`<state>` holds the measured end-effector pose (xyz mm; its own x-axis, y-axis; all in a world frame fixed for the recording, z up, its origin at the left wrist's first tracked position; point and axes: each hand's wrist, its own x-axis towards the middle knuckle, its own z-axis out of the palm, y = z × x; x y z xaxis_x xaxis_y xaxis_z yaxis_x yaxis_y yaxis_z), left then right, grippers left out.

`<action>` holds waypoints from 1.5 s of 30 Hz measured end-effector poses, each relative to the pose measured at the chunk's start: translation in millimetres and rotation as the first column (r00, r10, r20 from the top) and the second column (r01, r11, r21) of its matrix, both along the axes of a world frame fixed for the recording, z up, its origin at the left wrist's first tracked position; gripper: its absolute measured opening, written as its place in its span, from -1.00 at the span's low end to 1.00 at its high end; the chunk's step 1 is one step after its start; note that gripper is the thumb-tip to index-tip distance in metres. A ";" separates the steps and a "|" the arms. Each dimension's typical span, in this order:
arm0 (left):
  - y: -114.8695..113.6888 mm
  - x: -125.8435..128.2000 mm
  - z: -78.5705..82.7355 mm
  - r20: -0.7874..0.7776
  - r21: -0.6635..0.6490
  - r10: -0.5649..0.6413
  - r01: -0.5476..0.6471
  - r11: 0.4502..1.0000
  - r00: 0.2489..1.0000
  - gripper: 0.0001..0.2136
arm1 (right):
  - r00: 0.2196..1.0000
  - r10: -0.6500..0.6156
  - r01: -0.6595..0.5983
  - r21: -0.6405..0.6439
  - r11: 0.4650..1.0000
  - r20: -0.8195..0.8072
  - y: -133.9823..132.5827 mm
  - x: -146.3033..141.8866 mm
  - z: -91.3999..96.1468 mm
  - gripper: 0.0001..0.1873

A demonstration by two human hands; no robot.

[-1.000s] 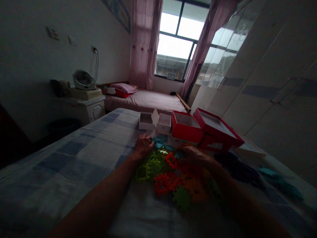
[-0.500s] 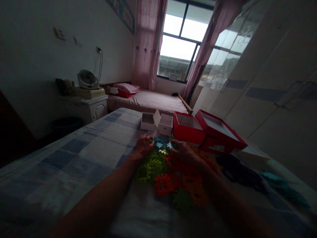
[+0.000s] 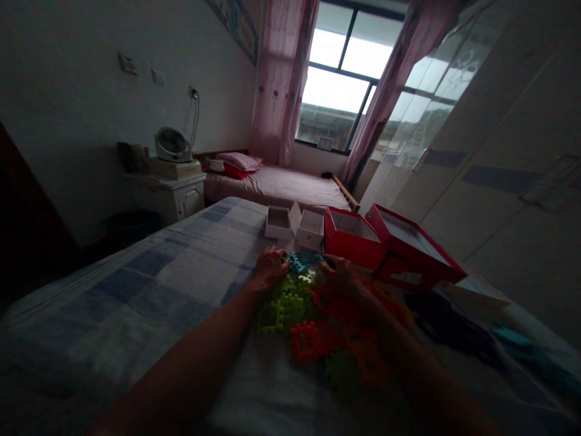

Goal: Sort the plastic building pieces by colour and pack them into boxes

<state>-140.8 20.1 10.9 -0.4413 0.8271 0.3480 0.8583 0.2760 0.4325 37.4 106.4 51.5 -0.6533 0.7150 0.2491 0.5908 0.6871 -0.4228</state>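
Presumably for easy reach: blue pieces (image 3: 298,261), on checked cloth (image 3: 190,254), between left hand (image 3: 271,266) and right hand (image 3: 344,277). Both curl there; whether either grasps a piece, cannot tell. Green pieces (image 3: 290,306), orange pieces (image 3: 303,330): nearer. White boxes (image 3: 278,231): beyond, seemingly set back for working room.

Open bedspread (image 3: 181,260) beside left hand (image 3: 272,266), red boxes (image 3: 349,247) blocking beyond right hand (image 3: 342,278)

The toothed pieces (image 3: 305,341) were blue, green, red and orange. Blue and white checks patterned the cloth (image 3: 195,242). The larger boxes (image 3: 354,249) were red with pale insides, the smaller boxes (image 3: 278,230) white, the curtains (image 3: 278,72) pink with darker spots.
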 end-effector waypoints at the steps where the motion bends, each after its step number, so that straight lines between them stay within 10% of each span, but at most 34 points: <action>1: 0.0 0.0 0.1 0.001 0.001 0.000 0.000 1.000 1.000 -0.78 | 0.999 -0.022 0.022 -0.003 1.000 -0.033 1.1 -3.5 1.5 -0.61; 24: 0.8 -0.7 0.1 0.094 0.006 -0.048 0.048 0.999 0.994 -0.75 | 0.973 -0.212 0.161 -0.393 0.905 -0.092 23.9 -64.3 -9.5 -0.36; 45: 1.3 -2.6 4.9 0.196 0.081 -0.105 0.091 0.993 0.975 -0.74 | 0.700 -0.305 -0.351 -0.684 0.640 -0.645 -6.7 -10.0 33.8 -0.59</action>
